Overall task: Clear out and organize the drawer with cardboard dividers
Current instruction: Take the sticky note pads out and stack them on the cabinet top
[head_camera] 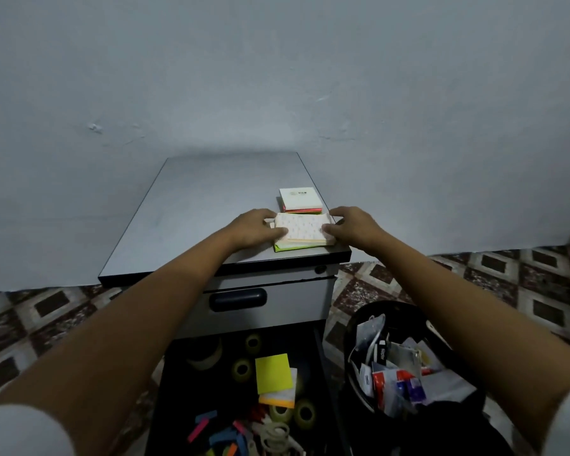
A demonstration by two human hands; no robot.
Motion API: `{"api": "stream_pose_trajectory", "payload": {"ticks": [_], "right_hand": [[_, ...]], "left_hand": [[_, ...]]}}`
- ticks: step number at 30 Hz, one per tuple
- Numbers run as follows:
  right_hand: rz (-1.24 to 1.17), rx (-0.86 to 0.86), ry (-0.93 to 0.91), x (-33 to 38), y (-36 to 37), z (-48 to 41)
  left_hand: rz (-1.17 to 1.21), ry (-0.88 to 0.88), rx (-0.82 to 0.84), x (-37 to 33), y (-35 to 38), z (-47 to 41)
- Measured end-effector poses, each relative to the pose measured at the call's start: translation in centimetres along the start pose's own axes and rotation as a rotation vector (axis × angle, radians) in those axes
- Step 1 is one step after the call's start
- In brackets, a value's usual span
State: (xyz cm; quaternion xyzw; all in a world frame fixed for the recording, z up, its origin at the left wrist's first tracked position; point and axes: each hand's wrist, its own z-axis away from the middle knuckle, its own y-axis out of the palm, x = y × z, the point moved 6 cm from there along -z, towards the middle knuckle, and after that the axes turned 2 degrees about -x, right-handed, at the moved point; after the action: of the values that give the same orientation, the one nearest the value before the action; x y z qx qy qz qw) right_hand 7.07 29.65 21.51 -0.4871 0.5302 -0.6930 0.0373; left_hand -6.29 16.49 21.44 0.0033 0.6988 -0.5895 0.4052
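Observation:
A small grey cabinet top [191, 212] carries two stacks of sticky notes near its right front corner. My left hand [254, 227] and my right hand [351, 225] press on either side of the nearer stack of notes [305, 230], which has a pale printed top sheet and green sheets below. Just behind it lies a second note pad [299, 199] with a white top and pink and green layers. Below, the open dark drawer [244, 390] holds a yellow sticky pad [273, 373], several tape rolls [305, 413] and coloured clips [218, 432].
A black waste bin [405, 360] full of paper and packaging stands on the tiled floor right of the drawer. An upper drawer with a dark handle [237, 299] is closed. A bare wall rises behind the cabinet.

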Motion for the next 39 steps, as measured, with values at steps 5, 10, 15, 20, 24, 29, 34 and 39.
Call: {"api": "stream_pose_trajectory", "payload": {"ticks": [5, 10, 15, 20, 24, 29, 34, 39], "right_hand": [[0.142, 0.140, -0.136, 0.0, 0.5, 0.9], [0.155, 0.075, -0.155, -0.2, 0.3, 1.0], [0.097, 0.064, -0.136, -0.6, 0.3, 0.7], [0.112, 0.052, -0.148, -0.5, 0.7, 0.8], [0.097, -0.061, -0.153, -0.3, 0.5, 2.0], [0.029, -0.171, -0.200, 0.3, 1.7, 6.4], [-0.077, -0.087, -0.226, -0.7, 6.2, 10.7], [-0.104, 0.112, -0.091, -4.5, 13.5, 12.9]], "left_hand": [[-0.138, 0.061, 0.094, 0.2, 0.6, 0.5], [-0.125, 0.083, 0.008, 0.1, 0.7, 0.7], [-0.081, 0.111, -0.080, 0.2, 0.9, 1.0], [-0.031, 0.124, -0.119, 0.6, 1.2, 1.3], [0.007, 0.133, -0.149, 0.4, 1.0, 2.1], [0.076, 0.221, -0.298, 0.7, 1.1, 6.5], [0.186, 0.289, -0.356, 3.8, 4.0, 11.3], [0.169, 0.052, -0.168, 10.1, 10.4, 12.9]]}}
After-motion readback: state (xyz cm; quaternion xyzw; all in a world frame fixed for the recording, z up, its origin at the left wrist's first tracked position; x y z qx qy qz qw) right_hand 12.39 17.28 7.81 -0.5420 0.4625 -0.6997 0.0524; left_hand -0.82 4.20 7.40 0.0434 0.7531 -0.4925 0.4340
